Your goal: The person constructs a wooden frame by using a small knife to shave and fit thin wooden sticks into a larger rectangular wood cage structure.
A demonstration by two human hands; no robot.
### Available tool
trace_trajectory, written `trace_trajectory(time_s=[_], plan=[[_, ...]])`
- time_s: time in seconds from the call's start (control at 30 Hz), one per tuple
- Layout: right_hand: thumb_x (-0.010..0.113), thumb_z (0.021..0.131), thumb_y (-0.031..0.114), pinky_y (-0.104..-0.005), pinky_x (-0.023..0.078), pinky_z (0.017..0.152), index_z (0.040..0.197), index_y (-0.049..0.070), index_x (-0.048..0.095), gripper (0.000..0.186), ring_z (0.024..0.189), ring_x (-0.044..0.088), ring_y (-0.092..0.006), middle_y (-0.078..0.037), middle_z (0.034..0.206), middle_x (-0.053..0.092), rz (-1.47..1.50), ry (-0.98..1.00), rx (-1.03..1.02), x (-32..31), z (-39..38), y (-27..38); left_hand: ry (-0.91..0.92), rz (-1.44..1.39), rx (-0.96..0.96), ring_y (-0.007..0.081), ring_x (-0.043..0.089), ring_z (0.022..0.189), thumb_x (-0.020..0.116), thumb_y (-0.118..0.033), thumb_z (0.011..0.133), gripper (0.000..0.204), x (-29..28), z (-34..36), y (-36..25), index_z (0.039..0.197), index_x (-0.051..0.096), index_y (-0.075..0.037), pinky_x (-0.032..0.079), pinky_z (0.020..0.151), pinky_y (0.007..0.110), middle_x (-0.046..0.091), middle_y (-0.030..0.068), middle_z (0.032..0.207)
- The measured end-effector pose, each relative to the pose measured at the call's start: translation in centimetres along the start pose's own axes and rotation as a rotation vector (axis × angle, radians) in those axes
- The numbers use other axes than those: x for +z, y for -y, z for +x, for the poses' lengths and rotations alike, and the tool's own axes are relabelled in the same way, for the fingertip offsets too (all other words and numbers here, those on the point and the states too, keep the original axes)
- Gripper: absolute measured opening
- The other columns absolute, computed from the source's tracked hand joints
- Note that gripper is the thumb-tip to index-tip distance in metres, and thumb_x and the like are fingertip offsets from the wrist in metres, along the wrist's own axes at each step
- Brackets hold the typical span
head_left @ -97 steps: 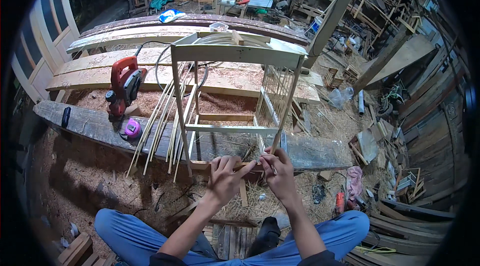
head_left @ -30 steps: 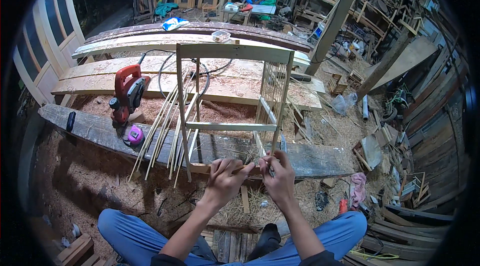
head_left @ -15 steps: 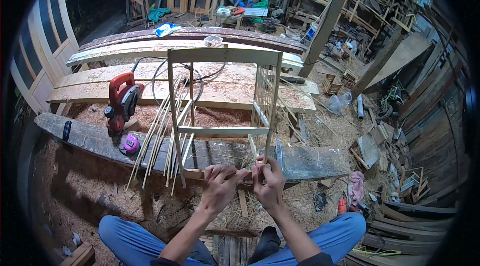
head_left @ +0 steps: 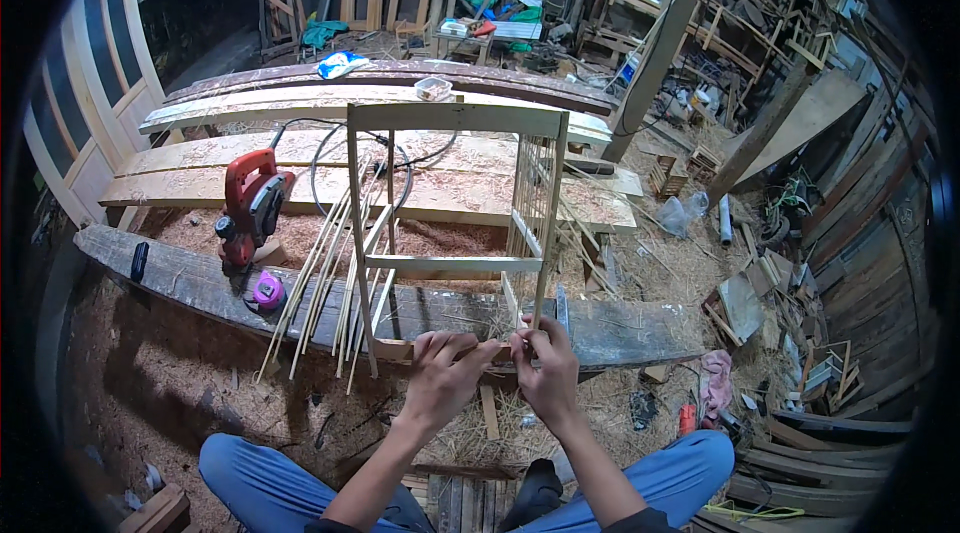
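A box-like frame (head_left: 455,263) of pale wood strips stands upright in front of me, with thin upright sticks (head_left: 532,183) along its right side. At its lower right corner, my right hand (head_left: 547,371) is closed with curled fingers around the base of the post. Just left of it, my left hand (head_left: 442,378) is closed in a pinch in front of the bottom rail (head_left: 398,349). Its fingertips point toward the right hand; whatever they pinch is too small to make out. Several thin sticks (head_left: 322,278) lie beside the frame's left post.
A red electric planer (head_left: 250,208) and a pink tape measure (head_left: 267,290) rest to the left on a weathered beam (head_left: 190,278). Shaving-covered planks (head_left: 240,151) lie beyond, with a clear plastic tub (head_left: 433,89). A wooden post (head_left: 652,53) leans at right.
The whole view has shifted slightly. Both hands stay at the frame's lower right, with only small finger movement. Nothing has visibly been taken up or let go.
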State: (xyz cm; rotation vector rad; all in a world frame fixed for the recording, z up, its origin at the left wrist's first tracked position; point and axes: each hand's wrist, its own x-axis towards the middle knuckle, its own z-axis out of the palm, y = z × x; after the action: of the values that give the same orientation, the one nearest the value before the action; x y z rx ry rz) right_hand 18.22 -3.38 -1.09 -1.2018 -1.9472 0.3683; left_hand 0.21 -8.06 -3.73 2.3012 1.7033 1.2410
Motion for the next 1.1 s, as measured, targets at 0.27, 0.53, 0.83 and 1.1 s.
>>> trace_trajectory(time_s=[0.27,0.53,0.83,1.1], plan=[[0.077,0.093,0.011,-0.0406,0.058,0.078,0.101,0.001,0.072,0.014,0.098,0.072,-0.0326,-0.015,0.117,0.068,0.001,-0.008,0.008,-0.1,0.6,0.0,0.001,-0.002,-0.004,0.0199,0.062,0.111,0.080,-0.018,0.084,0.041,-0.1,-0.1,-0.1,0.124,0.075,-0.023,0.042,0.102,0.039,0.068,-0.0005,0.112],[0.080,0.089,0.010,-0.0404,0.059,0.080,0.112,0.007,0.071,0.024,0.103,0.070,-0.0330,-0.016,0.121,0.067,0.020,-0.250,-0.124,-0.4,1.4,0.4,-0.003,0.047,0.007,0.0199,0.063,0.111,0.081,-0.017,0.082,0.041,0.1,-0.8,-0.1,0.122,0.076,-0.022,0.043,0.101,0.041,0.068,-0.0011,0.110],[0.073,0.096,0.011,-0.0438,0.057,0.087,0.135,0.009,0.067,0.039,0.111,0.064,-0.0353,-0.019,0.137,0.056,-0.052,-0.207,-0.156,-2.1,5.3,3.7,-0.063,0.157,0.013,0.0213,0.062,0.111,0.084,-0.017,0.077,0.041,0.3,-1.9,-1.0,0.118,0.077,-0.019,0.042,0.098,0.042,0.068,0.0018,0.109],[0.067,0.101,0.007,-0.0405,0.056,0.087,0.129,-0.001,0.069,0.028,0.104,0.066,-0.0327,-0.020,0.122,0.059,0.042,-0.225,-0.083,-1.0,6.9,4.1,-0.063,0.110,0.042,0.0235,0.062,0.111,0.069,0.001,0.074,0.046,0.4,-1.3,-0.7,0.117,0.078,-0.017,0.041,0.101,0.043,0.069,0.0044,0.107]])
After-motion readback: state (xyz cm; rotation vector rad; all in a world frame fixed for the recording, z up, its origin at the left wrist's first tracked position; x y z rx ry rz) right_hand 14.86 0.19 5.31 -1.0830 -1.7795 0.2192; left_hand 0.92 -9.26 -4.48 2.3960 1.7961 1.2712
